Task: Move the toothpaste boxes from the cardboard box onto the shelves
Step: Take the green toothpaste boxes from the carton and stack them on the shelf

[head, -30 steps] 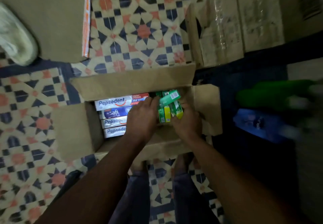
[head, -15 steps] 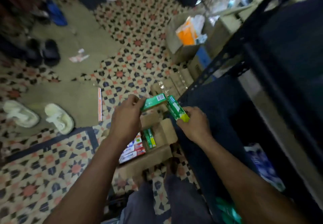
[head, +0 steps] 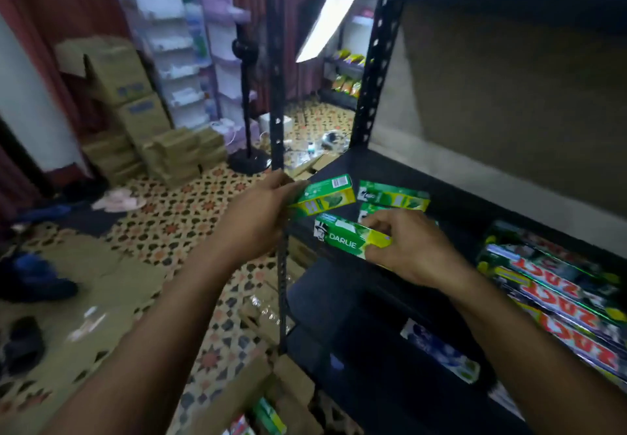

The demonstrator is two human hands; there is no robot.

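Shelving step.
Left hand, right hand: fingers each pinched a green cardboard toothpaste box; best landed flush beside shelved green boxes, black metal shelf.

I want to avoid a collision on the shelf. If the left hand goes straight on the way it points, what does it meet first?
Probably the green box lying on the shelf, just beyond the held box that the left hand grips; depth is unclear.
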